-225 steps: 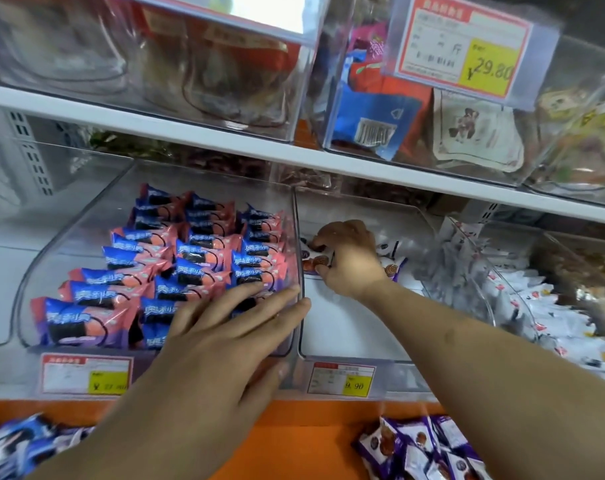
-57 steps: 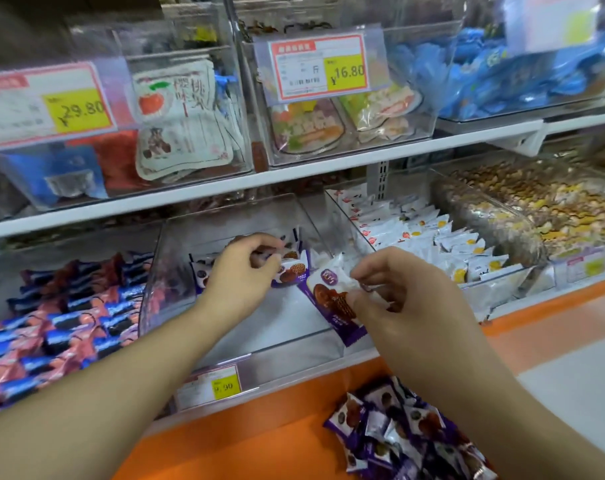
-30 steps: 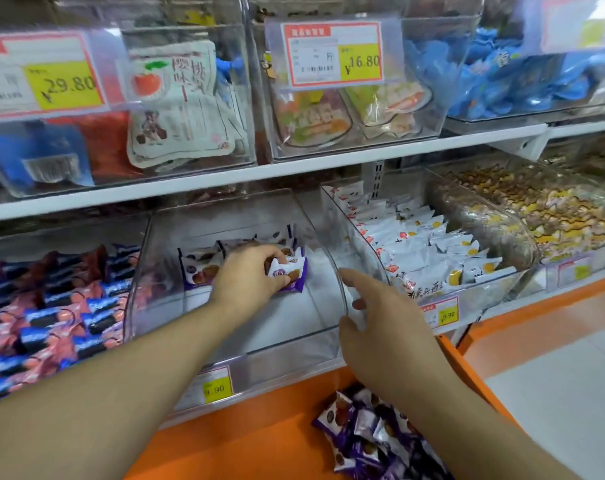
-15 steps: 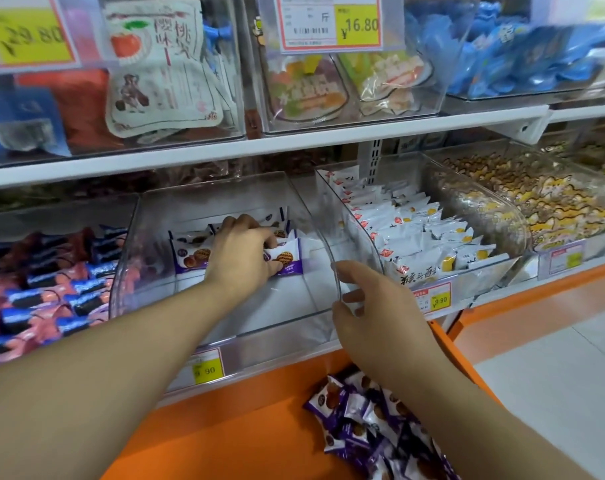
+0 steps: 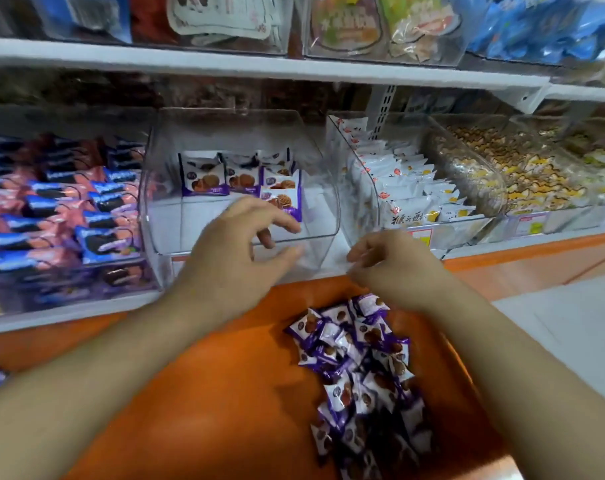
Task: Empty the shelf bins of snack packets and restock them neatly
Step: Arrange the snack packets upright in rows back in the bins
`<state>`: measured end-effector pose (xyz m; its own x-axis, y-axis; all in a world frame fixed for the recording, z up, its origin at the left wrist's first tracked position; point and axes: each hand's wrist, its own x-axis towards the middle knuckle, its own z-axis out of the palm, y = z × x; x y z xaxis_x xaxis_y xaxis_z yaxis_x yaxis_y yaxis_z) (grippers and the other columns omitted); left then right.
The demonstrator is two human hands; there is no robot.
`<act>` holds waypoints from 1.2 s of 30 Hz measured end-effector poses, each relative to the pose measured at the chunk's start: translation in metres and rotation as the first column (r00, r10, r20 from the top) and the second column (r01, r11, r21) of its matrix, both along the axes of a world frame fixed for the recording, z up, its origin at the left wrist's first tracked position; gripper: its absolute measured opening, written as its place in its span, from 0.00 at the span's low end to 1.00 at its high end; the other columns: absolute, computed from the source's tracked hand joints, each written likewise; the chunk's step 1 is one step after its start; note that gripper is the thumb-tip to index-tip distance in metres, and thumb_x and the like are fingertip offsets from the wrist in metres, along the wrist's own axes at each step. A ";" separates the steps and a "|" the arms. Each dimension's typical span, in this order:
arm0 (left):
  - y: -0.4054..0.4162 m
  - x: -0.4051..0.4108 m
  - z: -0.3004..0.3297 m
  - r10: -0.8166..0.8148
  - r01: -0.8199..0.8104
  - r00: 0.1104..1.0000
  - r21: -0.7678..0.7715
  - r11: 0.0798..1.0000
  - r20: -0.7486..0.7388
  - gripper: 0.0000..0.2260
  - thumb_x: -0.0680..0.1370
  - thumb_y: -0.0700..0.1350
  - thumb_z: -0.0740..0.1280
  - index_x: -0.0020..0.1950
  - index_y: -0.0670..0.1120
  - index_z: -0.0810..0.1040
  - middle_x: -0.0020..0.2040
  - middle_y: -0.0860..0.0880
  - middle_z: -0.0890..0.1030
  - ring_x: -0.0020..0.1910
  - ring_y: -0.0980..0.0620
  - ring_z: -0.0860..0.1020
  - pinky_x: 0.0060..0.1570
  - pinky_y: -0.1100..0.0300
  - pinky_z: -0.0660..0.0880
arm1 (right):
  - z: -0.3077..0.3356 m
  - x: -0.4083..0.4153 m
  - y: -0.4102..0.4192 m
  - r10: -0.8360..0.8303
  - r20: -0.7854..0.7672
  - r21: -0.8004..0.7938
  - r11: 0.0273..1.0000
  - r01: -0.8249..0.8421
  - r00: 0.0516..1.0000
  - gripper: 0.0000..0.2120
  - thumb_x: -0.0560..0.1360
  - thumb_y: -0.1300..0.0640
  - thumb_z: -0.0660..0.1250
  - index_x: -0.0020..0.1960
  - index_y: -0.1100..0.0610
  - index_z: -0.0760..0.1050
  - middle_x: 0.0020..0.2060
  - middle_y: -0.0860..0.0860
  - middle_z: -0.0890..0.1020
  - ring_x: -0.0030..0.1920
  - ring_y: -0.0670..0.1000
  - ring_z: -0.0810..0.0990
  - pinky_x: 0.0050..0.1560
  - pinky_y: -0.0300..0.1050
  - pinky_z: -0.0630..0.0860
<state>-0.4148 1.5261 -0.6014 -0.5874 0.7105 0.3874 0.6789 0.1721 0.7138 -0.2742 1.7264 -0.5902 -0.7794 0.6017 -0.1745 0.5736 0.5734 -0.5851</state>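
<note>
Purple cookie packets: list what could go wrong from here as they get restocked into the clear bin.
1. The purple packets lie in a loose heap on the orange ledge, running toward its near edge; a careless grab might push some off.
2. Only a few packets stand at the back of the clear bin; a hasty reach could topple them.
3. Both the left hand and right hand hold nothing and hover close together, so they may collide.

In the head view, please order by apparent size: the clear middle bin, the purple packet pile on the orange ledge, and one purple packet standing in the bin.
1. Clear middle bin
2. Purple packet pile, nearer the camera, so this ranking is unsure
3. Single purple packet, clearly smallest
</note>
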 end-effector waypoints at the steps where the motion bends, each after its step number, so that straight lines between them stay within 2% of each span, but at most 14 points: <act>1: -0.008 0.015 -0.013 -0.048 0.049 0.998 -0.022 0.999 0.047 0.08 0.76 0.53 0.74 0.54 0.58 0.82 0.55 0.60 0.77 0.47 0.57 0.79 0.43 0.66 0.73 | -0.004 0.003 0.001 0.044 0.052 0.007 0.999 -0.044 0.998 0.04 0.74 0.56 0.74 0.46 0.48 0.82 0.40 0.46 0.86 0.34 0.46 0.83 0.33 0.39 0.75; 3: -0.016 0.037 -0.052 -0.110 0.125 0.984 -0.099 0.987 0.140 0.08 0.76 0.51 0.75 0.54 0.57 0.82 0.53 0.60 0.77 0.48 0.56 0.80 0.43 0.68 0.72 | -0.019 0.011 0.005 0.139 0.169 0.015 0.990 -0.144 0.976 0.05 0.74 0.57 0.74 0.47 0.48 0.82 0.41 0.45 0.85 0.41 0.45 0.83 0.39 0.37 0.75; 5: -0.016 0.048 -0.098 -0.116 0.158 0.970 -0.193 0.968 0.213 0.10 0.76 0.51 0.76 0.56 0.58 0.82 0.53 0.61 0.77 0.50 0.58 0.79 0.45 0.68 0.72 | -0.048 0.020 0.012 0.225 0.303 0.004 0.971 -0.238 0.926 0.11 0.73 0.56 0.75 0.54 0.46 0.81 0.46 0.43 0.84 0.47 0.44 0.83 0.46 0.37 0.77; 7: -0.011 0.051 -0.143 -0.073 0.143 0.965 -0.273 0.951 0.252 0.11 0.76 0.52 0.76 0.58 0.59 0.82 0.54 0.62 0.77 0.51 0.61 0.78 0.49 0.64 0.75 | -0.081 0.032 0.023 0.248 0.379 -0.007 0.964 -0.265 0.892 0.15 0.74 0.55 0.74 0.58 0.43 0.79 0.49 0.43 0.84 0.51 0.47 0.82 0.50 0.37 0.77; 9: 0.000 0.047 -0.179 -0.001 0.099 0.963 -0.351 0.931 0.269 0.13 0.77 0.52 0.75 0.59 0.61 0.80 0.57 0.64 0.75 0.54 0.63 0.77 0.53 0.60 0.76 | -0.115 0.042 0.037 0.245 0.432 -0.013 0.964 -0.266 0.868 0.20 0.76 0.56 0.73 0.66 0.45 0.78 0.57 0.45 0.84 0.58 0.50 0.82 0.56 0.37 0.75; 11: 0.017 0.041 -0.208 0.044 0.080 0.956 -0.402 0.912 0.291 0.14 0.77 0.52 0.75 0.62 0.61 0.79 0.61 0.62 0.74 0.58 0.61 0.75 0.55 0.63 0.73 | -0.148 0.049 0.053 0.234 0.481 0.006 0.963 -0.270 0.845 0.29 0.77 0.56 0.73 0.76 0.46 0.72 0.69 0.49 0.79 0.69 0.51 0.77 0.66 0.36 0.71; 15: 0.057 0.021 -0.255 0.099 0.064 0.938 -0.450 0.891 0.331 0.24 0.76 0.49 0.77 0.71 0.56 0.77 0.68 0.58 0.75 0.64 0.55 0.76 0.59 0.63 0.71 | -0.200 0.050 0.079 0.236 0.458 0.023 0.961 -0.277 0.857 0.37 0.75 0.57 0.75 0.80 0.42 0.66 0.78 0.48 0.69 0.77 0.50 0.69 0.75 0.36 0.62; 20: 0.089 0.018 -0.298 0.140 0.070 0.912 -0.482 0.873 0.386 0.31 0.72 0.47 0.80 0.74 0.56 0.75 0.70 0.57 0.75 0.65 0.53 0.76 0.62 0.59 0.75 | -0.241 0.051 0.090 0.174 0.479 0.091 0.965 -0.245 0.860 0.36 0.74 0.56 0.77 0.79 0.45 0.67 0.74 0.47 0.74 0.73 0.51 0.73 0.74 0.46 0.70; 24: 0.094 0.028 -0.313 0.230 -0.003 0.872 -0.464 0.886 0.432 0.29 0.71 0.43 0.81 0.69 0.58 0.77 0.66 0.55 0.79 0.59 0.54 0.76 0.53 0.62 0.72 | -0.249 0.057 0.082 0.115 0.450 0.231 0.943 -0.240 0.886 0.31 0.76 0.53 0.76 0.75 0.44 0.70 0.69 0.46 0.77 0.71 0.53 0.72 0.72 0.51 0.72; 27: 0.084 0.029 -0.299 0.254 -0.039 0.839 -0.413 0.910 0.482 0.26 0.71 0.41 0.80 0.67 0.56 0.78 0.63 0.56 0.79 0.55 0.58 0.74 0.52 0.65 0.69 | -0.239 0.057 0.080 0.119 0.350 0.293 0.928 -0.229 0.929 0.31 0.73 0.50 0.78 0.74 0.47 0.73 0.63 0.48 0.79 0.67 0.54 0.74 0.67 0.47 0.72; 30: 0.048 0.032 -0.267 0.279 -0.081 0.798 -0.365 0.928 0.534 0.26 0.70 0.42 0.81 0.63 0.60 0.79 0.60 0.61 0.79 0.56 0.57 0.79 0.53 0.61 0.76 | -0.211 0.051 0.069 0.137 0.211 0.198 0.964 -0.179 0.968 0.28 0.70 0.50 0.81 0.67 0.46 0.77 0.55 0.44 0.78 0.59 0.49 0.77 0.57 0.36 0.72; 31: 0.032 0.035 -0.252 0.289 -0.091 0.764 -0.346 0.934 0.577 0.25 0.69 0.42 0.81 0.61 0.61 0.79 0.60 0.61 0.80 0.55 0.56 0.81 0.50 0.60 0.79 | -0.198 0.048 0.061 0.157 0.178 0.139 0.973 -0.183 0.971 0.26 0.69 0.51 0.82 0.63 0.43 0.77 0.53 0.42 0.78 0.55 0.47 0.78 0.53 0.33 0.72; 34: -0.021 0.051 -0.200 0.249 -0.033 0.658 -0.303 0.952 0.711 0.28 0.69 0.34 0.78 0.57 0.63 0.80 0.59 0.55 0.81 0.46 0.52 0.83 0.32 0.63 0.76 | -0.151 0.035 0.021 0.271 0.106 -0.019 0.962 -0.271 0.957 0.22 0.67 0.51 0.84 0.56 0.42 0.78 0.48 0.43 0.79 0.46 0.46 0.80 0.48 0.44 0.79; 36: -0.050 0.055 -0.164 0.190 0.000 0.650 -0.250 0.968 0.736 0.29 0.68 0.28 0.76 0.54 0.62 0.83 0.60 0.51 0.83 0.46 0.51 0.85 0.33 0.61 0.77 | -0.116 0.025 -0.009 0.365 0.062 -0.021 0.931 -0.364 0.929 0.22 0.66 0.49 0.84 0.55 0.43 0.78 0.48 0.44 0.79 0.48 0.45 0.79 0.49 0.47 0.78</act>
